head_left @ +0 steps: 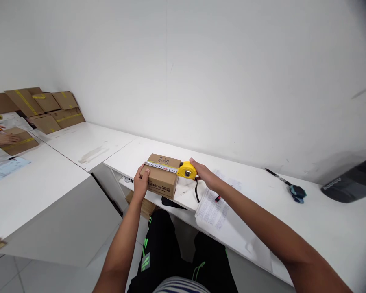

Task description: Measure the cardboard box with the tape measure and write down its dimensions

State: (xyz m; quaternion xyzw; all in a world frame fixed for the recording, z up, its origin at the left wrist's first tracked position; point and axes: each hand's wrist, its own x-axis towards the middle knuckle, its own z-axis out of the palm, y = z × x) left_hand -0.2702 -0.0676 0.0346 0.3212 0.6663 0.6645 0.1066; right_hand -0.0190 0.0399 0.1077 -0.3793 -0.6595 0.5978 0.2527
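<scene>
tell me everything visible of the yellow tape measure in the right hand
The yellow tape measure has a rounded case, plastic by its look, with a dark label and a black strap hanging below. The right hand holds the case at the right end of the brown cardboard box. The pale blade, printed with numbers, is drawn out across the box's top. The left hand grips the box near the blade's far end; whether it touches the blade is unclear.

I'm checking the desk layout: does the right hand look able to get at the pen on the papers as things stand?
Probably not at once: the right hand holds the yellow tape measure. Otherwise, the pen lies nearby on the papers, partly hidden by the forearm.
</scene>
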